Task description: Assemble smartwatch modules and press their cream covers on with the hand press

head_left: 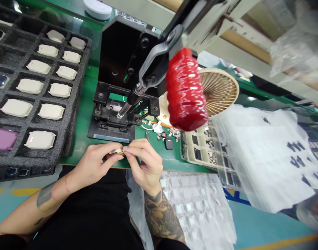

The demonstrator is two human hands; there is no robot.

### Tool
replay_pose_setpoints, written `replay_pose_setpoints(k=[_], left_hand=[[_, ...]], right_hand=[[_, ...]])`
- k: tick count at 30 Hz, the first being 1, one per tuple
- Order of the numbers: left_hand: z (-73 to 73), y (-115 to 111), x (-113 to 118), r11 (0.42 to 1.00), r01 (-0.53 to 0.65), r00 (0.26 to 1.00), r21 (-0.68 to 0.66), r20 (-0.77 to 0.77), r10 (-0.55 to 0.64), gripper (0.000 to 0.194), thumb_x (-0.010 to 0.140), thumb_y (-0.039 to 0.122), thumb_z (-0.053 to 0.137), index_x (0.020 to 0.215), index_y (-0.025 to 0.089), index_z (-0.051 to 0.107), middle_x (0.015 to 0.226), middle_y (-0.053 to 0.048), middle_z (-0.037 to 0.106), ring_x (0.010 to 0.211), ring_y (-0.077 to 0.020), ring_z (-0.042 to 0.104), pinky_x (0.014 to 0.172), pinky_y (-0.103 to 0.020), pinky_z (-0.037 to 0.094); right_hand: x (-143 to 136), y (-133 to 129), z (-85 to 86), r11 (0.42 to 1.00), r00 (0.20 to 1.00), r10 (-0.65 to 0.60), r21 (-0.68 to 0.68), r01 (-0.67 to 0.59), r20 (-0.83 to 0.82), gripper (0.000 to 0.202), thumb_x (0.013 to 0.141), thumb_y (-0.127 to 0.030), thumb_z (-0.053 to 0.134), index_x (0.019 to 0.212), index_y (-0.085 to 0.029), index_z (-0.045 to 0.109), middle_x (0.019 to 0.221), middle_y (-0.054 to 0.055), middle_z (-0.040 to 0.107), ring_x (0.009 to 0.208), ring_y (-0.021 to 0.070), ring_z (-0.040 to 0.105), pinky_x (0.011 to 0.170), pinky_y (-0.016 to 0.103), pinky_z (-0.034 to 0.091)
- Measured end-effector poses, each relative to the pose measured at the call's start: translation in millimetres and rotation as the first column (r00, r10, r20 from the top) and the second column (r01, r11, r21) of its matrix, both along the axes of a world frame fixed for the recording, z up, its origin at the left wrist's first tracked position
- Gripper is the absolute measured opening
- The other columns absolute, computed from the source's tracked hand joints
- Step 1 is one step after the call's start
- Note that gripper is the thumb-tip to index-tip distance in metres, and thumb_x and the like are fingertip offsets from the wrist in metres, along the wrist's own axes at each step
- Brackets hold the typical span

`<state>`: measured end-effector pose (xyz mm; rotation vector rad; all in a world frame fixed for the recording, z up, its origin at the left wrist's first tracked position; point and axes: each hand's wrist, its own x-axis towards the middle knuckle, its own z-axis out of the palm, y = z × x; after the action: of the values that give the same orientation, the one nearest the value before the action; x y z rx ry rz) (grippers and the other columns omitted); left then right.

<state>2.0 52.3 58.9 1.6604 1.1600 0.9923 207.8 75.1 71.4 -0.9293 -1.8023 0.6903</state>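
Between my two hands, at the green table's front edge, is a small watch case (116,151) with a pale body and a yellow strip along one side. My left hand (97,161) pinches its left end between thumb and forefinger. On its right end the thumb and fingertips of my right hand (144,161) are pressed together. Fingers cover part of the case. Just beyond my hands stands a black hand press (112,121) with a lever ending in a red grip (186,90).
At left lies a black foam tray (80,80) with several pale watch cases (50,111) and a purple one (3,139). Small parts (171,133) and a black square piece (169,144) lie right of the press. Further right are a parts box (200,159), a fan (221,92) and plastic sheets (263,149).
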Motion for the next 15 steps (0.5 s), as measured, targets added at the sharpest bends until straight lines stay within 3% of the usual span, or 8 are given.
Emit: replay_pose_setpoints(k=[3, 7, 9, 12, 15], left_hand=[[-0.8, 0.1, 1.5, 0.999, -0.018, 1.0, 0.027, 0.011, 0.018, 0.011, 0.11, 0.022, 0.073, 0.119, 0.021, 0.08, 0.11, -0.004, 0.088, 0.092, -0.0193, 0.083, 0.084, -0.027, 0.061], [-1.0, -0.1, 1.4, 0.999, -0.04, 0.998, 0.0, 0.046, 0.04, 0.013, 0.109, 0.022, 0.073, 0.12, 0.021, 0.08, 0.106, -0.002, 0.088, 0.086, -0.0161, 0.081, 0.084, -0.024, 0.059], [0.2, 0.2, -0.2, 0.998, -0.036, 0.997, -0.044, 0.069, 0.039, 0.012, 0.11, 0.024, 0.072, 0.119, 0.021, 0.079, 0.098, 0.001, 0.085, 0.081, -0.0138, 0.077, 0.08, -0.022, 0.057], [2.2, 1.7, -3.6, 0.993, -0.01, 0.995, -0.119, 0.095, 0.022, 0.014, 0.114, 0.031, 0.068, 0.115, 0.021, 0.078, 0.086, 0.004, 0.077, 0.073, -0.0119, 0.067, 0.071, -0.022, 0.051], [1.7, 3.6, -7.2, 0.991, 0.013, 0.996, -0.135, 0.086, -0.001, 0.02, 0.116, 0.035, 0.065, 0.11, 0.02, 0.076, 0.091, 0.002, 0.077, 0.078, -0.0124, 0.067, 0.075, -0.023, 0.051]], right_hand=[[-3.7, -4.9, -2.2, 0.995, 0.999, -0.052, -0.089, 0.051, -0.01, 0.027, 0.1, -0.007, 0.077, 0.115, -0.029, 0.085, 0.107, 0.005, 0.074, 0.099, 0.0199, 0.073, 0.085, 0.038, 0.065], [-8.5, -10.6, -6.2, 0.988, 0.991, -0.121, -0.106, 0.115, -0.06, 0.022, 0.101, -0.009, 0.076, 0.112, -0.026, 0.083, 0.109, 0.006, 0.074, 0.102, 0.0196, 0.074, 0.089, 0.037, 0.066], [-8.2, -11.3, -7.5, 0.994, 0.995, -0.092, -0.069, 0.089, -0.044, 0.026, 0.102, -0.01, 0.077, 0.122, -0.026, 0.082, 0.117, 0.007, 0.076, 0.108, 0.021, 0.076, 0.094, 0.04, 0.067], [-5.1, -10.9, -10.2, 0.998, 0.992, 0.005, 0.056, -0.013, 0.126, 0.047, 0.098, -0.021, 0.087, 0.143, -0.026, 0.074, 0.133, 0.013, 0.076, 0.122, 0.0277, 0.076, 0.103, 0.048, 0.068], [-3.9, -9.3, -15.7, 0.981, 0.965, -0.018, 0.192, -0.034, 0.261, 0.056, 0.098, -0.019, 0.087, 0.151, -0.024, 0.068, 0.129, 0.014, 0.079, 0.123, 0.03, 0.077, 0.102, 0.05, 0.07]])
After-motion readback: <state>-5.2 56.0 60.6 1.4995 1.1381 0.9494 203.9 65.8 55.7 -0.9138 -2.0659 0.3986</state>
